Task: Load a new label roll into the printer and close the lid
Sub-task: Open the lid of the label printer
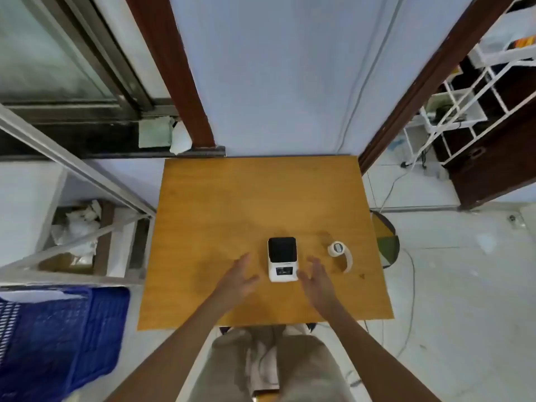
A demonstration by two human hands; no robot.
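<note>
The small white label printer with a dark lid [282, 259] is set toward the near edge of the orange wooden table [232, 198], lid apparently shut. It is flanked by the left hand [238, 278] and right hand [316, 278], each grip wide and empty, seemingly poised to steady it. The white label roll with a loose tail [340, 253] is laid just beside, toward the right edge, within reach.

Both forearms bare to the frame edge; no sleeves, watch, rings or gloves visible on the left hand [237, 281] or right hand [317, 282]. Lower body clad in light khaki-grey trousers [301, 369], fabric creased. Footwear not discernible.
</note>
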